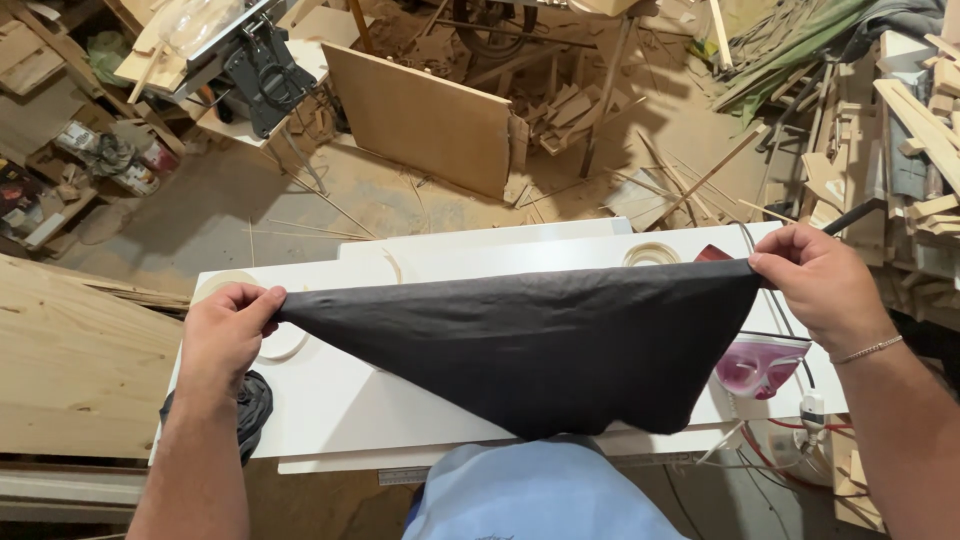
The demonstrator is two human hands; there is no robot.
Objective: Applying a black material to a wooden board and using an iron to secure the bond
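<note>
Two hands, the left hand (225, 330) and right hand (815, 285), one dark cloth (520, 345), two rings of tape (652, 254), one iron (760, 362), one white tabletop (340, 400).

The cloth (530, 350) was plain charcoal grey, the desk (340, 390) white, the iron (757, 362) pink and white, the floor (250, 210) sawdust-tan.

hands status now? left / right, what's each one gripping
Left hand: closed, pinching one corner of the dark grey cloth.
Right hand: closed, pinching the opposite corner of the cloth, stretched above the white board.
</note>
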